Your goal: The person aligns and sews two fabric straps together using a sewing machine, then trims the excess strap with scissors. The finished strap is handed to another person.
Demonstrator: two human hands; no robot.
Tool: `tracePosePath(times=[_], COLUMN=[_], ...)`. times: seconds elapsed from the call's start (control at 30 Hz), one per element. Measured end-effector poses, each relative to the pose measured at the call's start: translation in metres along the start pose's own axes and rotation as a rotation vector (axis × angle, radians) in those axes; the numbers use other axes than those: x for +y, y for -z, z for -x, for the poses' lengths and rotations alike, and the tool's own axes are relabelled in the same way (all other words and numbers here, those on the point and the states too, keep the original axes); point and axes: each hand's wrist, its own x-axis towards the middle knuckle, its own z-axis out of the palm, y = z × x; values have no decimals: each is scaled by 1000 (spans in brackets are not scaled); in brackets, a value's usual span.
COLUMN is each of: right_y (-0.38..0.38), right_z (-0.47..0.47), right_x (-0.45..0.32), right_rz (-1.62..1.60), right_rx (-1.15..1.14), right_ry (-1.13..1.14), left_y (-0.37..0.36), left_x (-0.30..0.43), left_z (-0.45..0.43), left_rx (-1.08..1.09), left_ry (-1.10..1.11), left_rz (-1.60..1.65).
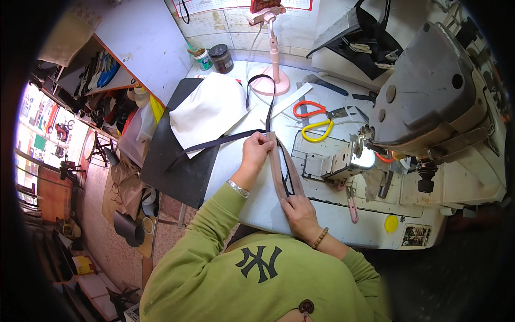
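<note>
My left hand [256,152] pinches the upper end of a brownish fabric strip [276,171] between thumb and fingers. Lower down, my right hand [298,213] grips the strip's bottom end, where it folds into a narrow loop with dark edging inside. A dark ribbon [225,139] runs from the top of the strip, one part leftward over a white sheet [211,108], another curving up in an arc towards the pink stand. To the right of the strip stands an industrial sewing machine [426,92], its lamp lit near the needle area.
Behind the strip lie scissors with red and yellow handles [317,131], a hammer [330,83] and a pink phone stand [275,76]. A black mat [177,169] overhangs the table's left edge. Pink-handled snips [352,208] lie right of my right hand. Two jars [221,58] stand at the back.
</note>
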Motion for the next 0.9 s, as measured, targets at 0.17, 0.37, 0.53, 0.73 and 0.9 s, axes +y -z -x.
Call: tracePosePath(times=[0.17,0.37,0.53,0.73,0.9], right_y=[0,-1,-2,-1,-2], right_z=[0,0,0,-1,-1], right_x=[0,0,0,0,0], right_rz=[0,-2,-3,-9,0], right_rx=[12,11,6,11,11], right_ry=[-3,-1,0,-7,-4], left_y=[10,30,36,39,44], left_x=[4,11,16,22,19], left_z=[4,17,20,23,22], left_rx=[21,6,-32,-50,-22], left_ry=[4,189,212,196,106], left_rz=[129,308,359,383,257])
